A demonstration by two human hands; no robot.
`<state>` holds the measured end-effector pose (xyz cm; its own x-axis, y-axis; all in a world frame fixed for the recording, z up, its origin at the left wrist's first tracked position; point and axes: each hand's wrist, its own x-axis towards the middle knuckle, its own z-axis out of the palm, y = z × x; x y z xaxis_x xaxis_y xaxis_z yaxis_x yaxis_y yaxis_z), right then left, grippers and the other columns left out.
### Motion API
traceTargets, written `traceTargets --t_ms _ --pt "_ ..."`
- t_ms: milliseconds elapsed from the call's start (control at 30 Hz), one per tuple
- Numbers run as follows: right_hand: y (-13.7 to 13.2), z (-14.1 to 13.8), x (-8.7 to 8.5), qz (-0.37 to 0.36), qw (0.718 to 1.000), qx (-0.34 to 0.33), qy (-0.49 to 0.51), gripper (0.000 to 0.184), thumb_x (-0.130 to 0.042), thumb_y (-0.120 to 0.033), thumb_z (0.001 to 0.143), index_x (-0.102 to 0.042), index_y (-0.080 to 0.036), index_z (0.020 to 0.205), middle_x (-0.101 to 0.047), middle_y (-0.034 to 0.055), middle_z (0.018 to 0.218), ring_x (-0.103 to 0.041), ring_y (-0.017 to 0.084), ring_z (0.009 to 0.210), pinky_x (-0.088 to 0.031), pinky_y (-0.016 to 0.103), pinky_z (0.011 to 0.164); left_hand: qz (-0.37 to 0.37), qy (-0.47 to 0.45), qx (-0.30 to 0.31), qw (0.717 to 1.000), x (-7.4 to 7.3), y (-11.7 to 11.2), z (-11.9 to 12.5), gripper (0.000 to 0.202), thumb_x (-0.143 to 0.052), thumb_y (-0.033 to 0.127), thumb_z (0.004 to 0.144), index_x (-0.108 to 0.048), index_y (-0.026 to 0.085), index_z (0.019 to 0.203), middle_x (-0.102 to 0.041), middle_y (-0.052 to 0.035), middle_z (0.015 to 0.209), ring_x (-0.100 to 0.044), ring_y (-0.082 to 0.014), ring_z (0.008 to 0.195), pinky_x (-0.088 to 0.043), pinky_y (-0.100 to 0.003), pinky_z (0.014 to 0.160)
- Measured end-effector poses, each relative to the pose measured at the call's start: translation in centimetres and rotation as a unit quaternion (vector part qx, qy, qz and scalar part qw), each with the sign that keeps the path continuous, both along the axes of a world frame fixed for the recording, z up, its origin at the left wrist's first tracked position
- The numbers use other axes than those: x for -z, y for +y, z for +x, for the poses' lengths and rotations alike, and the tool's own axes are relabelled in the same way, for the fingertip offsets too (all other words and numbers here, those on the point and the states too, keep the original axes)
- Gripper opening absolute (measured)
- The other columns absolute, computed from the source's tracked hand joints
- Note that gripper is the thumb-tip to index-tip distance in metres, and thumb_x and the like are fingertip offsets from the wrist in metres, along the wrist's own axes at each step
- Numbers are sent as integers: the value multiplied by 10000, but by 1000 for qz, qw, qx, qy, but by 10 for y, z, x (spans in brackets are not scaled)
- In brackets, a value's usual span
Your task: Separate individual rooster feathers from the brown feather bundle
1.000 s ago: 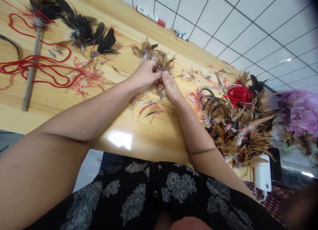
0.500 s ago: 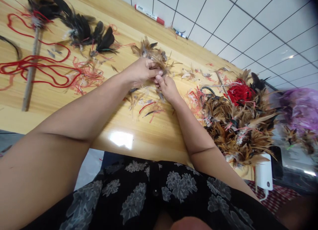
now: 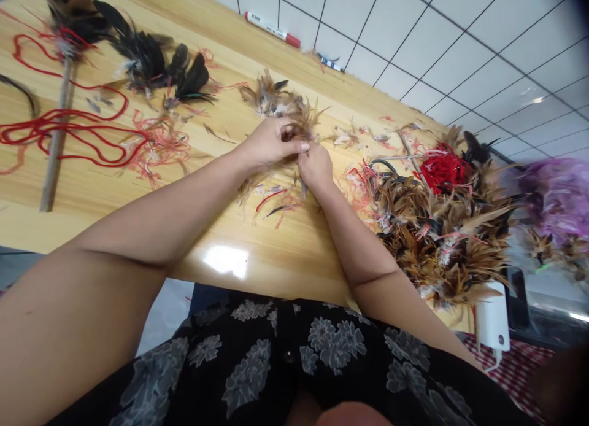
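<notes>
Brown feathers (image 3: 309,120) rise in a small bunch between my two hands, over the middle of the wooden table. My left hand (image 3: 281,141) pinches the base of the bunch, its thumb stretched toward the other hand. Close against it, my right hand (image 3: 315,166) is closed on the lower end of the same bunch; its fingertips are partly hidden. Just behind the hands lies a pile of brown feathers (image 3: 271,97). Loose feather scraps and a short red strand (image 3: 270,199) are scattered on the near side.
At left are a stick topped with dark feathers (image 3: 59,137), looped red cord (image 3: 92,134) and black feathers (image 3: 147,58). A large brown feather heap (image 3: 442,236) with red strands (image 3: 444,168) is at right, beside a white charger (image 3: 492,318). Markers (image 3: 271,28) lie by the tiled wall.
My hands have shifted slightly down and right with the feather bunch. My right fingers have curled in further, and the left thumb now reaches over them.
</notes>
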<state>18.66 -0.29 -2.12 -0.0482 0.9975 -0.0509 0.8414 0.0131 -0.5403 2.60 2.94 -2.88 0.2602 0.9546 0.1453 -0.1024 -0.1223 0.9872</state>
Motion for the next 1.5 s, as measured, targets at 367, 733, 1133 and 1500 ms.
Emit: traceTargets --t_ms 367,733,1133,1500 --pt "22 13 32 17 898 0 440 778 -718 -974 1017 -785 -284 1370 -812 66 1159 -768 218 1022 -643 334 831 -188 -186 -57 963 -22 3 2 304 -1041 225 1013 -779 178 867 -707 1 715 -710 -119 654 -595 -218 650" --pt "6 -9 -1 -49 698 194 688 744 -487 -993 1114 -665 -277 1211 -573 -61 796 -413 90 537 -363 236 490 -226 -167 8 960 -32 -43 40 325 -1070 170 970 -757 170 884 -722 31 691 -676 -82 604 -578 -154 617" --pt "9 -6 -13 -85 792 110 595 499 -727 -697 1185 -639 -252 978 -602 -60 775 -458 72 643 -345 217 536 -116 -119 -20 986 -15 -19 18 428 -1168 362 773 -776 241 897 -787 7 817 -686 -178 809 -581 -342 766" --pt "11 20 -4 -93 888 -56 447 577 -1045 -726 894 -761 -226 933 -651 -56 750 -597 104 736 -508 214 655 -140 -108 43 983 -22 -5 -3 373 -1132 308 590 -772 264 674 -849 -8 823 -711 -217 903 -641 -469 1051"
